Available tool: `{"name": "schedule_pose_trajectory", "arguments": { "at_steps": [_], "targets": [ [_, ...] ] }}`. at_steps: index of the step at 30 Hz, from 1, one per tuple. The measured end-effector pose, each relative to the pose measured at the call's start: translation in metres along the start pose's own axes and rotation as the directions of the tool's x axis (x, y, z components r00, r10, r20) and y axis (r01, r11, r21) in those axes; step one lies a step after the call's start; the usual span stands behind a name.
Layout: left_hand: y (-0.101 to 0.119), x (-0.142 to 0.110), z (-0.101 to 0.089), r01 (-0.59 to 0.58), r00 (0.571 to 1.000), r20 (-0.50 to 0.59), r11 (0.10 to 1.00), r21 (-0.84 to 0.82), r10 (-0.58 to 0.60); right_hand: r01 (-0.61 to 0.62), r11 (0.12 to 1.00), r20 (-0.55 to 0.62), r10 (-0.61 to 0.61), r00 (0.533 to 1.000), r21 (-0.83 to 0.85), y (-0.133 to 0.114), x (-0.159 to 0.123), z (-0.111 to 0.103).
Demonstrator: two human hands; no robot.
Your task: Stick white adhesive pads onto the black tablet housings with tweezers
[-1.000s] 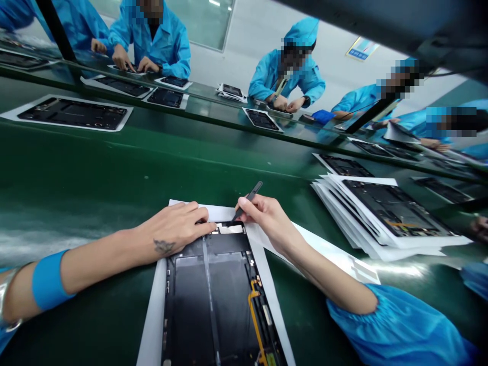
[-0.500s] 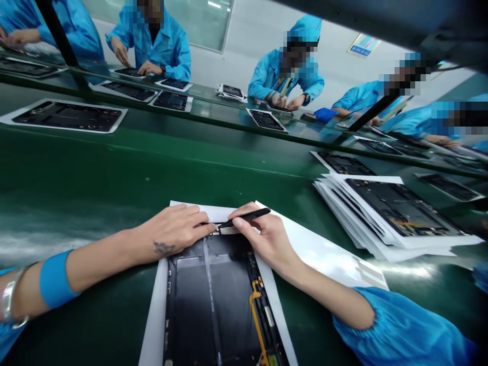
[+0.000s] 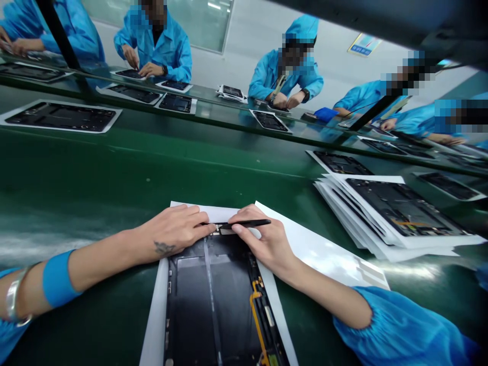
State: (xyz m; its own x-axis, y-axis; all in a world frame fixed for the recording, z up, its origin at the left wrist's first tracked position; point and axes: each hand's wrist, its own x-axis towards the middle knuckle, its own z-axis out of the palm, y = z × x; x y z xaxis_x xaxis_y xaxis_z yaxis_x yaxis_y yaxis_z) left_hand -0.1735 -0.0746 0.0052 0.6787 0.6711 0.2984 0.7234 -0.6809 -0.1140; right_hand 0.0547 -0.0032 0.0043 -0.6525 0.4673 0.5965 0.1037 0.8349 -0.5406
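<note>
While the left hand (image 3: 181,225) is resting on the device frame (image 3: 233,290), grip unclear, the right hand (image 3: 270,243) is pinching a black tool (image 3: 253,223); far-edge work is looking unfinished.

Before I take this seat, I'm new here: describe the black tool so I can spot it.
On the green table, the nearest black panel lies on white paper. At its far end, the right hand holds the black tool, tip pointing left. Unlike the flat panels around, it is pen-thin.
</note>
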Motion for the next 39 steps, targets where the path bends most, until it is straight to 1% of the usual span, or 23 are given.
{"name": "schedule_pose_trajectory", "arguments": {
  "at_steps": [4, 9, 11, 14, 15, 17, 19, 20, 21, 22, 23, 25, 27, 28, 29, 30, 32, 35, 39],
  "targets": [
    [0.000, 0.001, 0.000, -0.012, 1.000, -0.012, 1.000, 0.005, 0.012, 0.004, 1.000, 0.005, -0.004, 1.000, -0.019, 0.001, 0.000, -0.001],
    [0.000, 0.001, 0.000, -0.018, 1.000, -0.011, 1.000, 0.007, 0.018, 0.099, 0.995, 0.096, -0.099, 0.990, 0.007, -0.002, 0.000, -0.003],
    [0.000, 0.001, 0.000, -0.018, 1.000, 0.004, 1.000, 0.011, 0.018, 0.104, 0.995, 0.081, -0.104, 0.991, 0.008, -0.003, -0.001, -0.002],
    [0.000, 0.001, 0.000, -0.006, 1.000, 0.031, 1.000, 0.017, 0.005, 0.066, 0.998, 0.024, -0.066, 0.998, -0.010, -0.002, 0.000, 0.001],
    [0.000, 0.002, -0.001, -0.001, 0.999, 0.040, 1.000, 0.007, 0.000, 0.059, 0.998, 0.024, -0.059, 0.998, -0.009, -0.002, 0.000, 0.001],
    [0.000, 0.003, -0.002, 0.010, 0.998, 0.062, 0.999, -0.040, -0.008, 0.037, 0.999, 0.057, -0.039, 0.998, 0.023, -0.003, 0.001, -0.002],
    [0.001, 0.004, -0.002, 0.018, 0.997, 0.077, 0.996, -0.090, -0.011, -0.048, 0.996, 0.085, 0.041, 0.996, 0.075, -0.005, 0.001, -0.007],
    [0.002, 0.004, -0.002, 0.017, 0.997, 0.076, 0.995, -0.099, -0.009, -0.124, 0.987, 0.085, 0.115, 0.990, 0.100, -0.005, 0.000, -0.011],
    [0.002, 0.004, -0.001, 0.014, 0.998, 0.069, 0.996, -0.092, -0.008, -0.215, 0.969, 0.069, 0.208, 0.976, 0.125, -0.005, -0.002, -0.015],
    [0.003, 0.004, 0.000, 0.007, 0.998, 0.057, 0.997, -0.073, -0.003, -0.311, 0.938, 0.037, 0.309, 0.950, 0.153, -0.004, -0.005, -0.018],
    [0.003, 0.004, 0.001, 0.002, 0.999, 0.044, 0.999, -0.049, 0.000, -0.401, 0.897, -0.006, 0.409, 0.912, 0.187, -0.002, -0.008, -0.022],
    [0.005, 0.004, 0.004, -0.001, 1.000, 0.027, 1.000, -0.007, 0.001, -0.541, 0.792, -0.079, 0.581, 0.810, 0.283, 0.003, -0.013, -0.026],
    [0.005, 0.004, 0.005, 0.002, 1.000, 0.026, 1.000, 0.008, -0.002, -0.625, 0.684, -0.093, 0.699, 0.709, 0.377, 0.008, -0.017, -0.027],
    [0.005, 0.004, 0.004, 0.000, 1.000, 0.029, 1.000, 0.008, -0.001, -0.651, 0.637, -0.081, 0.737, 0.671, 0.412, 0.011, -0.017, -0.027],
    [0.004, 0.004, 0.004, -0.003, 0.999, 0.031, 1.000, 0.005, 0.003, -0.670, 0.600, -0.063, 0.764, 0.642, 0.437, 0.012, -0.017, -0.027],
    [0.004, 0.003, 0.004, -0.007, 0.999, 0.036, 1.000, 0.000, 0.007, -0.682, 0.574, -0.046, 0.779, 0.625, 0.453, 0.013, -0.017, -0.027],
    [0.002, 0.003, 0.003, -0.019, 0.999, 0.038, 1.000, -0.009, 0.019, -0.696, 0.552, -0.021, 0.790, 0.613, 0.459, 0.012, -0.014, -0.027],
    [0.000, 0.002, 0.004, -0.038, 0.999, 0.022, 0.999, -0.013, 0.038, -0.710, 0.543, 0.011, 0.791, 0.612, 0.447, 0.008, -0.012, -0.027],
    [-0.001, 0.001, 0.005, -0.056, 0.998, 0.003, 0.998, -0.027, 0.057, -0.712, 0.545, 0.022, 0.787, 0.616, 0.442, 0.005, -0.012, -0.027]
  ]
}}
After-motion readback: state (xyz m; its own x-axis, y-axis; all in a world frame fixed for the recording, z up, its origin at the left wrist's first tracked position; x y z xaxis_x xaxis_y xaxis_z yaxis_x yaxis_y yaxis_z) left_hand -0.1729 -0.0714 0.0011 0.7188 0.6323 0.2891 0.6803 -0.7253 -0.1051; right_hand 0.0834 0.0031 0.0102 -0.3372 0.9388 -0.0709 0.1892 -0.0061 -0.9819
